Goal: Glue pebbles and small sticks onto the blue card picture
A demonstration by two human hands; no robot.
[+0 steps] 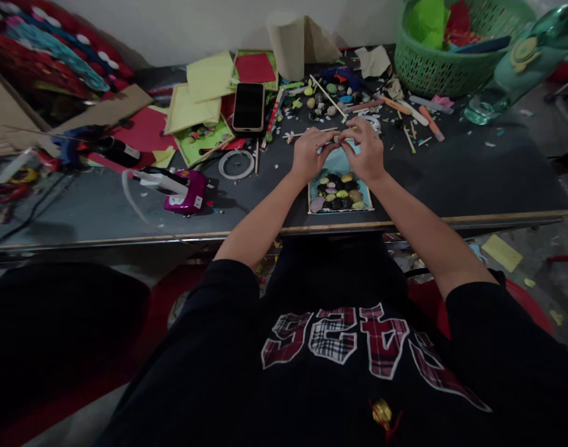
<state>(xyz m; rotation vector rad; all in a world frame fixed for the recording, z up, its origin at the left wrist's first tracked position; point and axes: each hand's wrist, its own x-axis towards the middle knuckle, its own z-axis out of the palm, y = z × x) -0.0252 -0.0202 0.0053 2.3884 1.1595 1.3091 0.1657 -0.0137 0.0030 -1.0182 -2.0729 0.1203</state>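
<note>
A dark, paper-littered bench (474, 180) against a pale wall (172, 25); both hands' fingers (333, 138) pinch together above a tray of pebbles (340, 194).

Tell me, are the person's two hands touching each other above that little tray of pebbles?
Touching. The head view shows the fingertips of the left hand and right hand meeting, no gap between them, above the pebble tray.

Head view, looking steeply down, near table (474, 180).
</note>
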